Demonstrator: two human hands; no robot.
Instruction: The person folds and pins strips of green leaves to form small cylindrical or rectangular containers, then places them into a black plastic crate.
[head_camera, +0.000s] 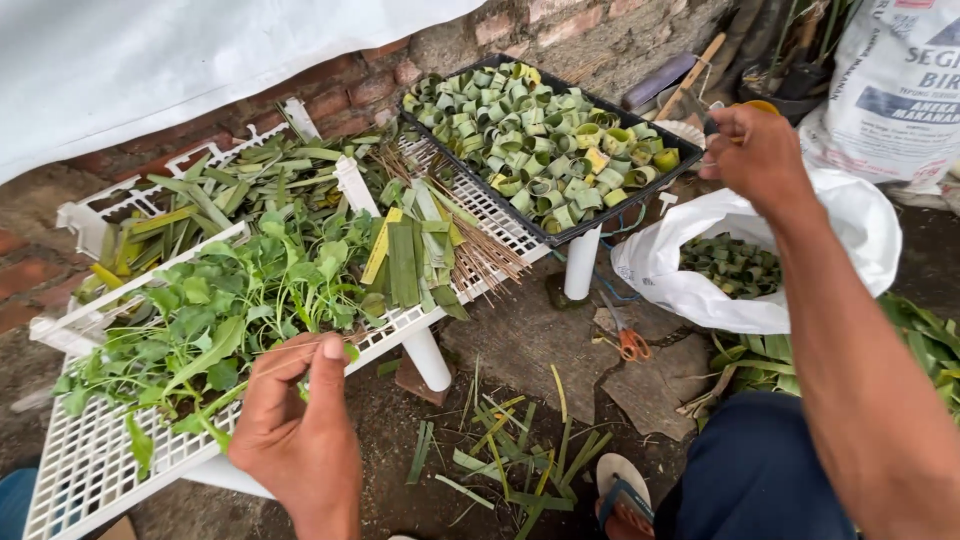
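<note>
The left hand (295, 425) hovers over the near edge of the white slatted rack (90, 470), fingers pinched together on a thin stick (290, 352) that lies almost level, its long axis running along that edge, beside the heap of green leaves (215, 310). The right hand (757, 150) is well apart, closed on something small I cannot make out, at the right corner of the black tray (455, 165) of leaf rings (540, 140), above the white bag (800, 290)

Soft, even daylight, pretty overcast-looking, no harsh shadows anywhere. Slightly blown out on the white sheet (180, 60) up top. Sharp around the black tray (540, 140), a bit stretched and soft toward the frame corners.
</note>
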